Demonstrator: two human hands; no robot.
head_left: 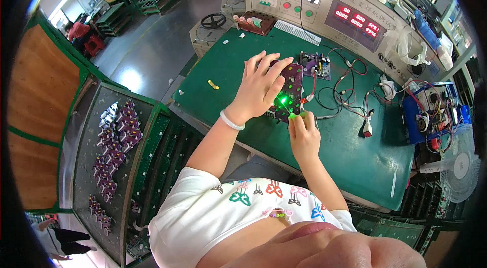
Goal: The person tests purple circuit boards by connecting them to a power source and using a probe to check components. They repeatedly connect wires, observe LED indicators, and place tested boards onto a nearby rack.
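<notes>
My left hand (259, 87) lies flat with fingers spread on a purple circuit board (293, 85) on the green bench mat (253, 136). A green light glows on the board near its lower edge. My right hand (303, 133) pinches a thin green-tipped probe (294, 114) whose point touches the board beside the light. A second, smaller circuit board (315, 64) with wires lies just behind the purple one.
A beige test console (324, 9) with red number displays and buttons stands at the back. Tangled red and black wires (350, 90) lie to the right. A blue fixture (431, 115) and a small fan (459, 166) sit far right. A tray of purple boards (114, 146) is at my left.
</notes>
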